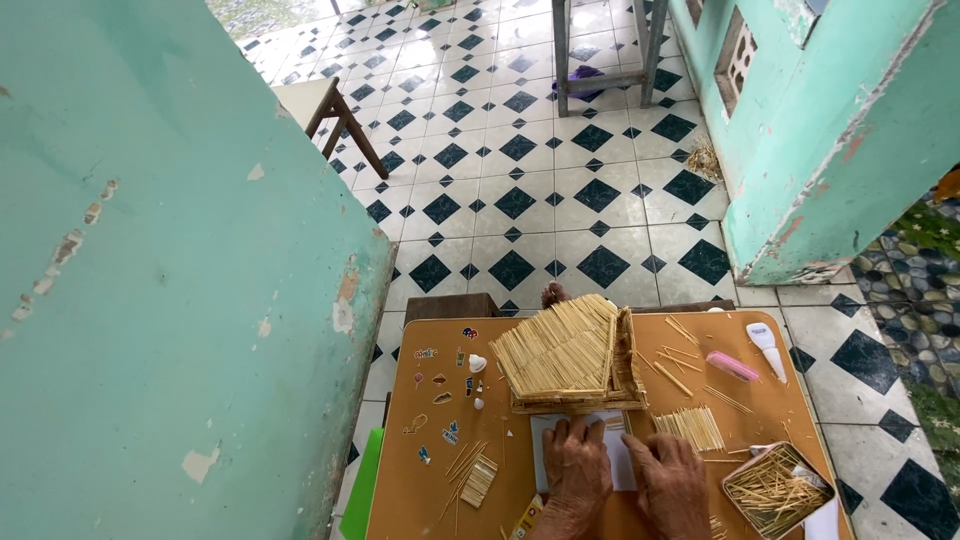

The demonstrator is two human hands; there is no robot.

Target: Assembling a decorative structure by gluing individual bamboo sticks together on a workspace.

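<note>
A model house made of thin wooden sticks [570, 355] stands on a small brown table [420, 490]. In front of it lies a white sheet [545, 430] with a row of sticks at its top edge. My left hand [577, 470] and my right hand [668, 478] both press flat on this sheet, side by side, fingers pointing toward the model. Neither hand grips anything that I can see.
A loose row of sticks [690, 427] lies right of the hands, a box of sticks [775, 490] at the near right corner. A pink cutter [732, 366] and a white glue bottle [768, 345] lie at the right. Teal walls stand on both sides; tiled floor lies ahead.
</note>
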